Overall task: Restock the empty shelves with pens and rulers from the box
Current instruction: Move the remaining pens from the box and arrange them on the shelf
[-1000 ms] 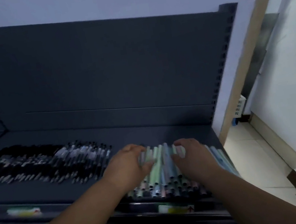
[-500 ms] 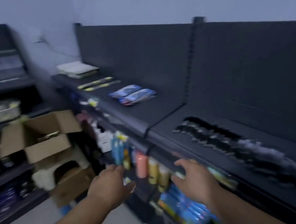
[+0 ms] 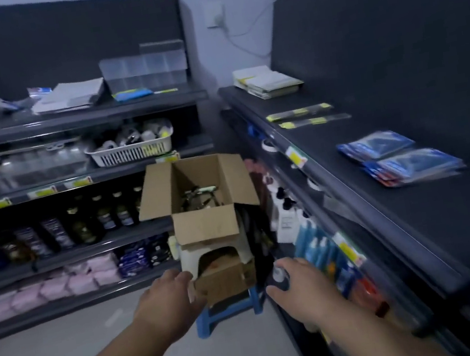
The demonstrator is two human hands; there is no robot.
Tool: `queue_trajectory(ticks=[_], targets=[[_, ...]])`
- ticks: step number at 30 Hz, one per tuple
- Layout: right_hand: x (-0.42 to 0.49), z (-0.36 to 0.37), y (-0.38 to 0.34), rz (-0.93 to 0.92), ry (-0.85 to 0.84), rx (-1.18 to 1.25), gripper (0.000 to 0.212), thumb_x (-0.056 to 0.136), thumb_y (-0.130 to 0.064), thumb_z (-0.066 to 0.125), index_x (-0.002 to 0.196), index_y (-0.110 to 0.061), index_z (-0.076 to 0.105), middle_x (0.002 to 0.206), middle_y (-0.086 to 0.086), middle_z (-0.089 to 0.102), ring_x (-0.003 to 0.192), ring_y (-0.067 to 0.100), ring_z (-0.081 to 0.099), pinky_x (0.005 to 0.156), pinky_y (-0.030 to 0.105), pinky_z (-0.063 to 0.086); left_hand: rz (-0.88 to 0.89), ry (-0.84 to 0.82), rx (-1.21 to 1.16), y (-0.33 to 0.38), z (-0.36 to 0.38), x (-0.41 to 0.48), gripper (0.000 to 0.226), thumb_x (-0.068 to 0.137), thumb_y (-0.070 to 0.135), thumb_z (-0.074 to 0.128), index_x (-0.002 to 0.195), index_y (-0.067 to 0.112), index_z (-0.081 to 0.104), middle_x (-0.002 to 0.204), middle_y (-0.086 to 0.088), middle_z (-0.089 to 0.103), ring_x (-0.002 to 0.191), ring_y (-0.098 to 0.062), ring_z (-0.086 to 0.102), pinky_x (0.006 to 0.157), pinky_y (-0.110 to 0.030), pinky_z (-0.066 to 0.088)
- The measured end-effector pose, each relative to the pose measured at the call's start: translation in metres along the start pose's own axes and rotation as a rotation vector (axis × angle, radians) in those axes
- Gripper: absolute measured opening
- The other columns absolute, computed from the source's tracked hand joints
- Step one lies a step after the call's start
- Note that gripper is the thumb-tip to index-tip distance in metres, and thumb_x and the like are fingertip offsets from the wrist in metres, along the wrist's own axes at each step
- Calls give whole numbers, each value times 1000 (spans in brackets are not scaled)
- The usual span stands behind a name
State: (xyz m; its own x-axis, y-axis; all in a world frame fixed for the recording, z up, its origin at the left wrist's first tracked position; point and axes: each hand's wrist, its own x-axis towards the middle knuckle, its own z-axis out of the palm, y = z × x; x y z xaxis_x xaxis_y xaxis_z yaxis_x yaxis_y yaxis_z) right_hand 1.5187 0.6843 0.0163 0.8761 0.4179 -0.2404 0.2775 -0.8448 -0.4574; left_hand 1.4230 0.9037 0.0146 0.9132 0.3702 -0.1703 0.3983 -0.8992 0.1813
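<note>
Dark-grey shelving [image 3: 70,255] on the left carries bottles [image 3: 81,223], pink packs [image 3: 60,285] and a white basket [image 3: 131,154]; none of this belongs to the task. At centre, the cardboard box [image 3: 205,225] stands with its flaps open on a pale stool [image 3: 187,261], which rests over a blue stool [image 3: 204,321]. Its contents are dim and blurred, so the stock inside cannot be identified. The left hand [image 3: 167,305] is extended toward the stools, fingers relaxed and holding nothing. The right hand [image 3: 302,288] reaches forward just beside the lower right-hand shelves [image 3: 318,204]. A dark rounded shape [image 3: 279,277] lies at its fingertips, and whether the hand grips it cannot be told. To the right, the top shelf [image 3: 420,225] holds a paper stack [image 3: 269,81], two rulers [image 3: 298,112] side by side and two blue packets [image 3: 376,145]. Judged step: approach to the box for a fresh load of stock. The next move calls for both hands to rise over the open flaps, descend into the box, and gather a bundle evenly, so that loose items do not slip during the carry to the top shelf.
</note>
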Motion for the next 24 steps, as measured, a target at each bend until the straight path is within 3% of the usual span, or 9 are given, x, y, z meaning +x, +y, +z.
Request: queue_trajectory(ticks=[8, 14, 19, 24], targets=[[195, -41, -51, -100, -60, 35, 54, 93, -47, 54, 143, -29, 42, 138, -4, 45, 120, 19, 51, 95, 32, 48, -115, 129, -193, -23, -33, 167, 50, 91, 48, 56, 133, 22, 51, 133, 4, 49, 115, -15, 52, 94, -27, 43], [303, -25, -93, -88, -92, 168, 48, 94, -42, 58, 139, -30, 47, 133, -5, 50, 120, 15, 50, 91, 23, 41, -116, 168, -359, -46, -35, 275, 50, 92, 37, 59, 137, 20, 47, 136, 3, 48, 118, -13, 51, 95, -21, 38], [389, 11, -116, 54, -132, 326, 44, 95, -41, 57, 138, -32, 48, 137, -6, 53, 123, 14, 51, 94, 25, 43, -53, 31, -464, -64, -13, 376, 60, 92, 32, 60, 145, 21, 35, 145, 1, 40, 129, -15, 44, 103, -19, 32], [467, 58, -124, 329, -181, 564, 46, 99, -37, 51, 143, -28, 43, 144, 0, 49, 128, 20, 49, 101, 30, 41, -167, -127, -595, -62, 34, 460, 71, 94, 28, 56, 153, 20, 16, 158, -5, 16, 144, -22, 24, 116, -30, 24]])
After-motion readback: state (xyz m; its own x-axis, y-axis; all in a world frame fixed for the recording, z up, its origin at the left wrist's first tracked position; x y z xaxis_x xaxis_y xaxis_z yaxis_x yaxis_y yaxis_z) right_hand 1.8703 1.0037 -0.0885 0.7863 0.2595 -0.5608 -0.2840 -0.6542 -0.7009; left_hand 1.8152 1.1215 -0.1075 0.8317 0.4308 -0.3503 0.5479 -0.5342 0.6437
